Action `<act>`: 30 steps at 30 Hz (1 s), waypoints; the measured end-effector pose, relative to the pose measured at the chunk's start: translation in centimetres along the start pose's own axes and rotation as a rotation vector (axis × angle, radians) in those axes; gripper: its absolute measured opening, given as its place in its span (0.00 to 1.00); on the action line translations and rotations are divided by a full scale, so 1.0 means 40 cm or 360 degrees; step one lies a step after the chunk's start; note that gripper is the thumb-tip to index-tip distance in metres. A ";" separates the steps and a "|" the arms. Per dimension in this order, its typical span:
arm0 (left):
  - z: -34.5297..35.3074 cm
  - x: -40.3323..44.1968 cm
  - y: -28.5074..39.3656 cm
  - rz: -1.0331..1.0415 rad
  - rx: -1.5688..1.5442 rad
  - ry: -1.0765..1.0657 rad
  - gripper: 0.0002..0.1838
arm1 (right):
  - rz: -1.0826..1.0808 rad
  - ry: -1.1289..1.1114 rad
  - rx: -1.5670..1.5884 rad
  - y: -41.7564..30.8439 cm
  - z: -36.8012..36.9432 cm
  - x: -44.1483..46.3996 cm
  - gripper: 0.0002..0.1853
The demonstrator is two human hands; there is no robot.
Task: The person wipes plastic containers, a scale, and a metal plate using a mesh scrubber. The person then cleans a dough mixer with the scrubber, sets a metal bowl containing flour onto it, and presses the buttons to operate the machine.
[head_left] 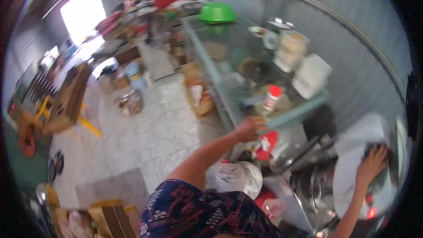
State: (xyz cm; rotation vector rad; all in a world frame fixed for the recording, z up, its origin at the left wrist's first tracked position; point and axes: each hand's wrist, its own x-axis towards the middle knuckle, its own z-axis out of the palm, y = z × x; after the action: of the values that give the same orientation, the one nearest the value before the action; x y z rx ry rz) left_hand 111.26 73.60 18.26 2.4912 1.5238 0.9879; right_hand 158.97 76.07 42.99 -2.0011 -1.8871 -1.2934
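My left hand (pixel 250 128) rests at the near corner of a glass-topped table (pixel 293 117), its fingers curled over the edge. Close by on the glass stands a small white bottle with a red cap (pixel 272 98). At the right, my right hand (pixel 373 164) is on a dark object (pixel 382 150) lying against a large white rounded surface (pixel 352 180). Blur hides what that dark object is. Red and white items (pixel 266 145) sit just below the table corner.
A green basin (pixel 217 12) and white containers (pixel 312 76) stand on the glass table. Beside it, an open cardboard box (pixel 198 94) is on the marble floor. A white bag (pixel 239 178) lies near my body. A wooden bench (pixel 68 99) with yellow legs is at left.
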 end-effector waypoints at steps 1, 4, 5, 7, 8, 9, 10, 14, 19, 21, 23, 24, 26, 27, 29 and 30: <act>-0.007 -0.003 0.002 -0.0055 0.0036 -0.0016 0.34 | -0.0024 -0.0122 0.0005 -0.033 -0.024 -0.006 0.28; -0.031 -0.009 0.027 -0.0135 0.0034 0.0022 0.32 | -0.0088 -0.0369 0.0063 -0.116 0.005 -0.034 0.28; -0.029 -0.009 0.029 -0.0107 -0.0020 0.0066 0.30 | -0.0077 -0.0511 0.0092 -0.125 0.040 -0.047 0.28; -0.029 -0.015 0.026 -0.0110 -0.0045 0.0097 0.30 | -0.0314 -0.0542 -0.0012 -0.125 0.124 -0.082 0.27; -0.025 -0.015 0.024 -0.0094 -0.0068 0.0120 0.29 | -0.0532 -0.0579 -0.0116 -0.124 0.174 -0.105 0.26; -0.020 -0.013 0.021 -0.0100 -0.0076 0.0125 0.29 | -0.0690 -0.0663 -0.0182 -0.133 0.228 -0.141 0.26; -0.017 -0.014 0.017 -0.0093 -0.0080 0.0153 0.29 | -0.0849 -0.0749 -0.0246 -0.149 0.283 -0.185 0.26; -0.011 -0.017 0.007 -0.0080 -0.0085 0.0200 0.30 | -0.0662 -0.1238 0.0256 -0.222 0.294 -0.289 0.26; -0.024 -0.017 0.012 -0.0081 -0.0063 0.0192 0.30 | -0.1078 -0.0617 -0.0028 -0.226 0.345 -0.225 0.24; -0.013 -0.015 0.009 -0.0079 -0.0081 0.0198 0.30 | -0.0965 -0.0571 0.0183 -0.224 0.366 -0.190 0.23; -0.004 -0.015 0.003 -0.0067 -0.0021 0.0257 0.30 | -0.0864 -0.0571 0.0247 -0.240 0.279 -0.161 0.22; -0.010 -0.015 0.004 -0.0061 -0.0022 0.0256 0.30 | -0.0859 -0.0572 0.0246 -0.232 0.282 -0.175 0.22; -0.030 -0.009 0.008 -0.0178 -0.0042 -0.0049 0.29 | -0.1042 -0.0251 0.0119 -0.191 0.304 -0.227 0.21; -0.027 -0.005 0.004 -0.0188 -0.0035 -0.0034 0.30 | -0.1073 -0.0245 0.0340 -0.169 0.330 -0.248 0.21; -0.027 -0.005 0.002 -0.0121 -0.0037 0.0029 0.30 | -0.1253 0.0061 0.0487 -0.111 0.292 -0.302 0.18; -0.058 0.006 0.025 -0.0214 -0.0102 -0.0084 0.29 | -0.1301 -0.0126 0.0477 -0.091 0.227 -0.306 0.17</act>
State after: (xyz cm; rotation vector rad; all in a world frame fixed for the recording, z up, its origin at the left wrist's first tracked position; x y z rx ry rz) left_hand 110.86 72.67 20.57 2.3182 1.5936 0.9278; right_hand 161.95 72.85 27.97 -1.1661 -2.8749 -0.9421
